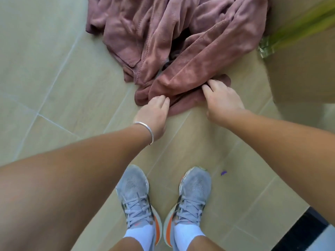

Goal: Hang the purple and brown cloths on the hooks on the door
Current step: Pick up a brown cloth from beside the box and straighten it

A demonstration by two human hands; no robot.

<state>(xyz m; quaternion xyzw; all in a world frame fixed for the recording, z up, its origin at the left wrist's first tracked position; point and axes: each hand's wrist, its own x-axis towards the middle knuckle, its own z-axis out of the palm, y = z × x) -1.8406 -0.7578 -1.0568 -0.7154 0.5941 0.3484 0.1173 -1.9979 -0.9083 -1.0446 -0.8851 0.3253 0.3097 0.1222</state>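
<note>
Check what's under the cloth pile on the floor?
The mauve cloth lies crumpled on the tiled floor. A dark patch shows through a gap between folds; what it is cannot be told. Both hands, left hand and right hand, touch its near edge.

The cloth [177, 44] is dusty purple-brown, with something dark showing in its folds. The floor [45, 78] is beige tile with pale grout lines. The shoes [137, 201] are grey with orange heels, the socks [139, 234] white, the bangle [146, 128] silver.
</note>
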